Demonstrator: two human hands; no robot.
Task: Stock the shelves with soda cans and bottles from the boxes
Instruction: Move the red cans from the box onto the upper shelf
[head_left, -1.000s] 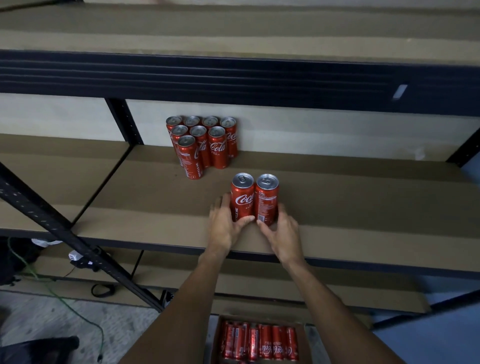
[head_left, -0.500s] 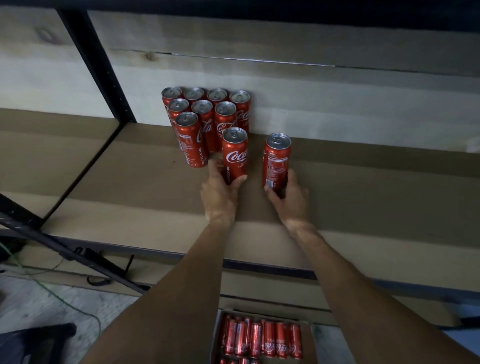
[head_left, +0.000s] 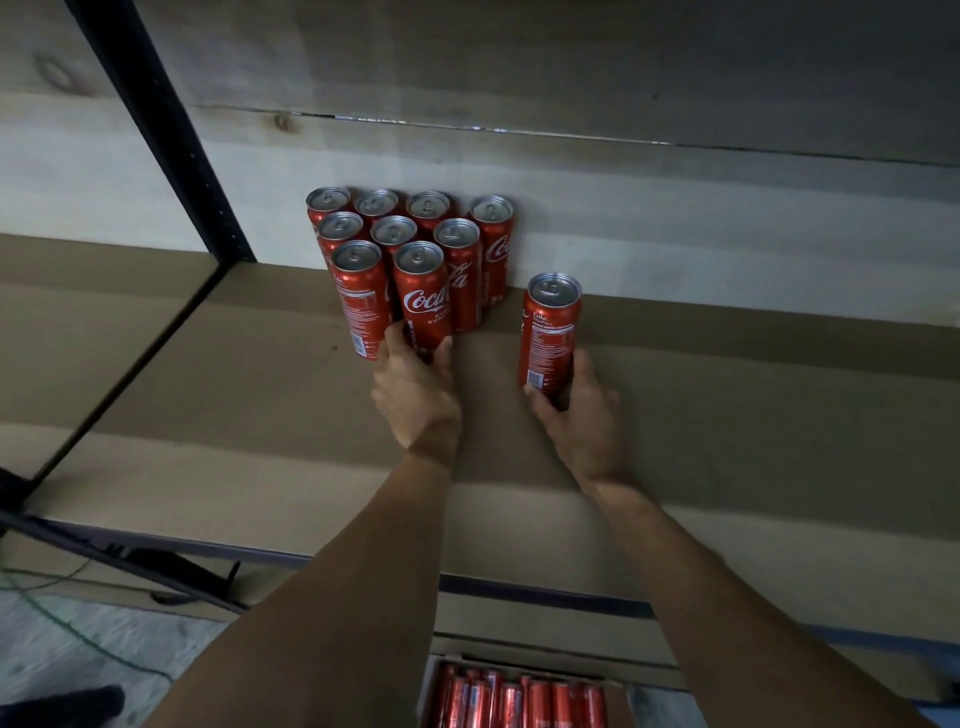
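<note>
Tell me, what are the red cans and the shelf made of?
The cans look like thin metal, probably aluminium: shiny silver tops, glossy red printed sides. The shelf looks like matte brown board, maybe fibreboard or cardboard: flat, dull, no shine.

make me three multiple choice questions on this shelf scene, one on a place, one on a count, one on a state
1. Where is the lone can, gripped by the right hand, relative to the can group?
A. on top of it
B. apart from it, to its right
C. in its back row

2. How many cans stand on the shelf, the two gripped ones included?
A. 6
B. 14
C. 10

3. What is the left hand doing?
A. gripping the front can of the group
B. lying flat, holding nothing
C. pointing at the wall

Answers:
1 B: a strip of bare shelf separates it from the group.
2 C: nine in the group plus the lone one.
3 A: thumb and fingers curl round that can's lower part.
</note>
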